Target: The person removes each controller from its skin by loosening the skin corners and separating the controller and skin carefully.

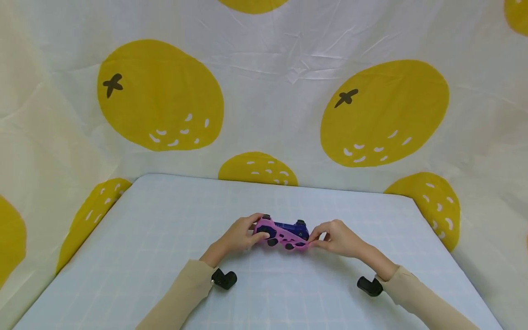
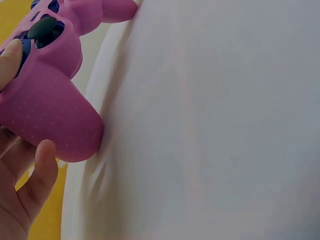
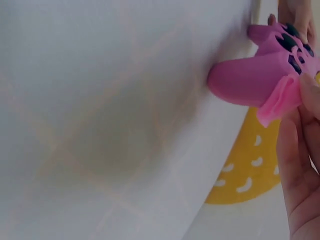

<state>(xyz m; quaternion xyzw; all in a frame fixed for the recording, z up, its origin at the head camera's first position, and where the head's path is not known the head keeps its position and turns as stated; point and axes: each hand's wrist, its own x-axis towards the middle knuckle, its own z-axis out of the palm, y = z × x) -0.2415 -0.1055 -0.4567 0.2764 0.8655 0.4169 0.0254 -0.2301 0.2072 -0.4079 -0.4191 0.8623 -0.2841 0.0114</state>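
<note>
Controller: a dark blue game controller point(image 1: 288, 228) in a pink silicone cover point(image 1: 277, 235) is held just above the table point(image 1: 165, 256), near the table's middle.
Long axis: it runs left to right across the table, parallel to the table's near edge.
Facing: the button face is turned up and toward the person; the shoulder buttons point toward the table's far edge, the two grips toward the near edge.
Left hand: the left hand point(image 1: 241, 234) is wrapped around the controller's left grip, thumb laid on the face beside a black stick point(image 2: 44, 28); the fingers are curled behind the grip.
Right hand: the right hand point(image 1: 338, 237) is at the controller's right end, where a loose flap of the cover point(image 3: 280, 100) is pinched between thumb and fingers.
Cover state: the left grip is seen fully sheathed; at the right end the pink edge is lifted off the blue body.
Backdrop: white cloth with yellow fruit prints point(image 1: 383, 112) hangs behind the table's far edge.
</note>
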